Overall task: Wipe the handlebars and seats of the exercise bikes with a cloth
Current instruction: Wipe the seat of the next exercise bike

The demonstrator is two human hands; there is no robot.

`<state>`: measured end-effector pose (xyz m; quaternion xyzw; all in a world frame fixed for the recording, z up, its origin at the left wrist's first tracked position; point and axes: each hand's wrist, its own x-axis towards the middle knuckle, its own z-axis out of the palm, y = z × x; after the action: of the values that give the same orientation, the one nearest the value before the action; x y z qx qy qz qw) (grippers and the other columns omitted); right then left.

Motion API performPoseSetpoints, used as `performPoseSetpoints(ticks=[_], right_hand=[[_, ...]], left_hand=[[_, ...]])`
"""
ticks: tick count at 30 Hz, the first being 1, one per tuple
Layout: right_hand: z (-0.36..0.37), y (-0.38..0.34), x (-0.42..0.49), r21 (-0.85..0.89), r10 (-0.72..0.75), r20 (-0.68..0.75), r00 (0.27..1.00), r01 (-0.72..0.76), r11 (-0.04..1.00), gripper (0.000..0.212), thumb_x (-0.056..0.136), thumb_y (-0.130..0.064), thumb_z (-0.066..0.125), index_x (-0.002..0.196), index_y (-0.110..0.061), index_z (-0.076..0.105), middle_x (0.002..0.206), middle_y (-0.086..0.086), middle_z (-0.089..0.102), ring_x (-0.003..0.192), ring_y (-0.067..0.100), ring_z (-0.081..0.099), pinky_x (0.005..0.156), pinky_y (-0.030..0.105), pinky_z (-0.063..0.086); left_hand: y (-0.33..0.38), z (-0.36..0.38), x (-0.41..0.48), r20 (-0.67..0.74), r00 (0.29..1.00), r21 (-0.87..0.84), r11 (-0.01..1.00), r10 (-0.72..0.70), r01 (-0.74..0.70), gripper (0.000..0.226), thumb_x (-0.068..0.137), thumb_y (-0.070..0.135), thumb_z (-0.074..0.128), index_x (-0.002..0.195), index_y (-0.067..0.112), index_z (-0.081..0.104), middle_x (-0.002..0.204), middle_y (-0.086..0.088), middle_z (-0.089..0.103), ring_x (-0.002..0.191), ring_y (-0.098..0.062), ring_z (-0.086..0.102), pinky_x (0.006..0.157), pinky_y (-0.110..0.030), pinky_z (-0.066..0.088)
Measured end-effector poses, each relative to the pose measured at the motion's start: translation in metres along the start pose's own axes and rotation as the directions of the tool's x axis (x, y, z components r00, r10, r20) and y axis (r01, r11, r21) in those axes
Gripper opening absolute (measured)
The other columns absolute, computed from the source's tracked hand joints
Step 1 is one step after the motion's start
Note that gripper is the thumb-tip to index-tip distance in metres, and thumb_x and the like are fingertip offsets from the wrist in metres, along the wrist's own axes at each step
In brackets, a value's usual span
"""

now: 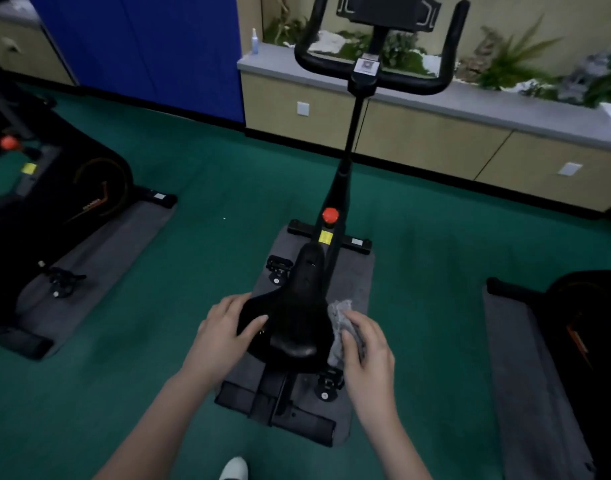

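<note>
A black exercise bike stands straight ahead of me on a grey mat (356,271). Its black seat (293,317) is just below me, and its black handlebars (432,84) rise at the far end near the top of the view. My left hand (224,337) rests on the seat's left side, thumb lying over the top. My right hand (366,355) holds a grey cloth (338,317) and presses it against the seat's right edge.
A second bike (55,202) stands on a mat at the left, and part of a third (588,341) shows at the right. Green carpet (210,188) lies between them. A low cabinet ledge (505,102) with plants and a spray bottle (254,41) runs along the back.
</note>
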<state>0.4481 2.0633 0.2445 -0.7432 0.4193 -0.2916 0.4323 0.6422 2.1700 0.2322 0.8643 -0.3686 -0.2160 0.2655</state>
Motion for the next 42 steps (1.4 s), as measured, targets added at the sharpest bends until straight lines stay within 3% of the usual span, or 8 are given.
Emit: performPoseSetpoints(ticks=[5, 10, 16, 22, 27, 32, 36, 42], right_hand=[[0.037, -0.006, 0.057, -0.152, -0.25, 0.085, 0.965, 0.26, 0.954, 0.028, 0.094, -0.003, 0.053, 0.119, -0.01, 0.063, 0.122, -0.003, 0.057, 0.118, 0.009, 0.044, 0.103, 0.011, 0.03], [0.084, -0.004, 0.115, -0.34, -0.419, 0.306, 0.855, 0.509, 0.79, 0.029, 0.085, -0.004, 0.061, 0.113, -0.01, 0.065, 0.12, 0.003, 0.059, 0.117, 0.02, 0.047, 0.101, 0.032, 0.037], [0.101, 0.007, 0.152, -0.519, -0.343, 0.65, 0.678, 0.726, 0.451, 0.026, 0.079, -0.01, 0.066, 0.105, -0.015, 0.07, 0.1, 0.003, 0.067, 0.106, 0.025, 0.058, 0.118, 0.041, 0.013], [0.1, -0.006, 0.194, -0.454, -0.215, 0.807, 0.55, 0.811, 0.368, 0.027, 0.09, -0.014, 0.053, 0.112, -0.021, 0.066, 0.11, 0.004, 0.064, 0.111, 0.024, 0.052, 0.116, 0.038, 0.017], [0.093, 0.003, 0.223, -0.566, -0.129, 0.629, 0.766, 0.566, 0.6, 0.026, 0.094, -0.013, 0.046, 0.112, -0.016, 0.064, 0.115, 0.005, 0.061, 0.11, 0.025, 0.05, 0.095, 0.037, 0.042], [0.089, 0.009, 0.199, -0.344, -0.305, 0.713, 0.631, 0.694, 0.632, 0.02, 0.091, -0.01, 0.054, 0.104, -0.012, 0.069, 0.107, 0.005, 0.066, 0.104, 0.024, 0.055, 0.095, 0.035, 0.043], [0.075, 0.021, 0.212, -0.313, -0.05, 0.277, 0.96, 0.139, 0.94, 0.025, 0.098, -0.012, 0.047, 0.116, -0.012, 0.064, 0.102, 0.0, 0.067, 0.098, 0.008, 0.061, 0.081, 0.011, 0.038], [0.067, 0.052, 0.144, 0.245, 0.299, 0.114, 0.948, -0.318, 0.916, 0.013, 0.096, -0.006, 0.052, 0.102, -0.01, 0.062, 0.098, 0.008, 0.07, 0.095, 0.026, 0.065, 0.088, 0.04, 0.05]], left_hand=[[-0.003, 0.007, 0.045, 0.069, 0.997, -0.042, 0.999, -0.019, 0.022, 0.047, 0.095, 0.044, 0.047, 0.136, 0.021, 0.048, 0.138, 0.002, 0.049, 0.132, -0.016, 0.037, 0.112, -0.038, 0.028], [-0.009, 0.014, 0.079, 0.119, 0.992, -0.224, 0.973, -0.029, 0.055, 0.028, 0.094, 0.026, 0.057, 0.12, 0.017, 0.064, 0.121, 0.003, 0.064, 0.115, -0.011, 0.055, 0.098, -0.019, 0.037], [-0.021, 0.026, 0.095, 0.222, 0.975, -0.422, 0.899, -0.018, 0.113, 0.012, 0.091, 0.022, 0.061, 0.088, 0.03, 0.07, 0.096, 0.009, 0.07, 0.092, -0.005, 0.062, 0.084, -0.016, 0.043], [-0.033, 0.035, 0.097, 0.211, 0.977, -0.532, 0.84, 0.006, 0.11, 0.021, 0.091, 0.019, 0.062, 0.082, 0.035, 0.073, 0.099, 0.01, 0.07, 0.1, -0.006, 0.063, 0.096, -0.029, 0.046], [-0.031, 0.041, 0.105, 0.247, 0.969, -0.532, 0.838, 0.019, 0.119, 0.017, 0.091, 0.02, 0.062, 0.092, 0.034, 0.071, 0.103, 0.008, 0.066, 0.099, -0.01, 0.063, 0.097, -0.033, 0.047], [-0.025, 0.046, 0.114, 0.289, 0.953, -0.51, 0.857, 0.087, 0.076, 0.02, 0.089, 0.027, 0.064, 0.098, 0.044, 0.063, 0.104, 0.012, 0.063, 0.101, -0.008, 0.061, 0.098, -0.034, 0.046], [-0.028, 0.044, 0.118, 0.308, 0.949, -0.509, 0.854, 0.069, 0.103, 0.019, 0.081, 0.037, 0.068, 0.095, 0.049, 0.063, 0.106, 0.008, 0.065, 0.1, -0.011, 0.063, 0.097, -0.037, 0.048], [-0.034, 0.047, 0.118, 0.327, 0.941, -0.533, 0.839, 0.088, 0.107, 0.029, 0.067, 0.06, 0.065, 0.096, 0.057, 0.066, 0.107, 0.01, 0.067, 0.102, -0.006, 0.063, 0.098, -0.033, 0.048]])
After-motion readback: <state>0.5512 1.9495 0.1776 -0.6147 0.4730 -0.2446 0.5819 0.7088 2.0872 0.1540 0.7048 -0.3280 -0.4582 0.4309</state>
